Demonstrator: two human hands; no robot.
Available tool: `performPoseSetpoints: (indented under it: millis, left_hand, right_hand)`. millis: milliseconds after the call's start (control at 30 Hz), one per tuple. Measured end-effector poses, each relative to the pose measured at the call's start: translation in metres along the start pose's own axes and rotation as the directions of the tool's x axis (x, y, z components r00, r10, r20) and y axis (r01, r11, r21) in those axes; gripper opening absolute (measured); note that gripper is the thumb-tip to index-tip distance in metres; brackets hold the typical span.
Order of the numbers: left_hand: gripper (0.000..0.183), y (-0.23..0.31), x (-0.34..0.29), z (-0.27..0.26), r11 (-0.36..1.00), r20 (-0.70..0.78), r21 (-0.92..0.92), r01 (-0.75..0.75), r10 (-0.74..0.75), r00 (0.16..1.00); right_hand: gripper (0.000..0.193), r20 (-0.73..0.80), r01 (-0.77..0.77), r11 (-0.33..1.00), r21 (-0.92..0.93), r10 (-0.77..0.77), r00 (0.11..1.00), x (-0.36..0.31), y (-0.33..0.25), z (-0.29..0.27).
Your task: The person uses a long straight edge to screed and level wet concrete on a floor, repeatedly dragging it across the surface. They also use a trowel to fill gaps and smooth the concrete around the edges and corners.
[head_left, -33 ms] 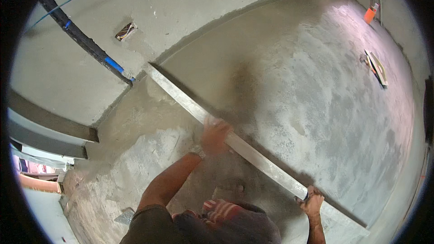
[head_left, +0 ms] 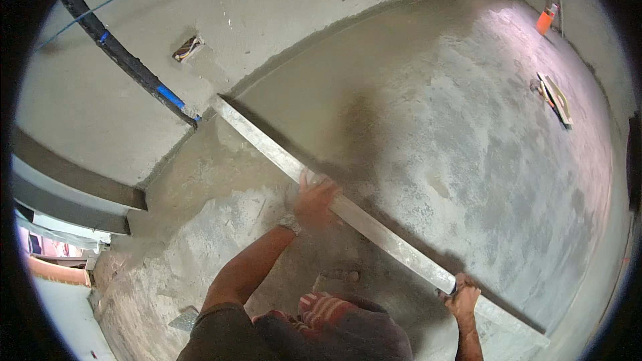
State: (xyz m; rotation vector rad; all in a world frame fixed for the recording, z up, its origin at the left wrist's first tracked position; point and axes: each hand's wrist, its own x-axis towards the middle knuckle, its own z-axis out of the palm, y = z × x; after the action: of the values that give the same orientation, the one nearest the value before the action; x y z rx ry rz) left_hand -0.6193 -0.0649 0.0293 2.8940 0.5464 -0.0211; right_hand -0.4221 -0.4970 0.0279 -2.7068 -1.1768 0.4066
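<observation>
Long pale bar [head_left: 388, 241] lay slantwise across the floor [head_left: 461, 154], upper end beside the wall [head_left: 267, 20]. Left hand [head_left: 317, 199], blurred, gripped mid-bar; right hand [head_left: 463, 295] clasped it nearer the lower end.

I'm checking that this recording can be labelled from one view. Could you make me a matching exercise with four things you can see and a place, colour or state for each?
Things
1. Long pale bar
2. Black strip
3. Small opening
4. Pale tool

Descriptions
A. On the floor, toward the right edge of the view
B. In the wall at upper left, with wires showing
C. Held by the left hand and the right hand
D. Runs down the wall, with blue patches

Pairs: 1-C, 2-D, 3-B, 4-A
</observation>
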Motion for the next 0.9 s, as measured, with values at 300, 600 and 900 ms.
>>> performPoseSetpoints:
  millis: [300, 600, 900]
  left_hand:
    - [0.076, 0.087, 0.016, -0.063, 0.961, -0.108, 0.273, -0.036, 0.067, 0.992]
    - [0.07, 0.102, 0.041, -0.059, 0.921, 0.018, 0.388, 0.037, -0.047, 0.999]
    - [0.074, 0.069, 0.087, 0.0, 0.991, 0.023, 0.134, -0.01, 0.006, 1.0]
  right_hand:
    - [0.053, -0.092, 0.014, 0.999, 0.046, -0.009, 0.996, -0.026, 0.049, -0.042]
    - [0.054, -0.135, -0.064, 0.996, 0.063, 0.072, 0.988, -0.044, 0.022, -0.038]
    - [0.06, -0.165, -0.183, 0.983, 0.026, 0.185, 0.969, -0.033, -0.01, -0.012]
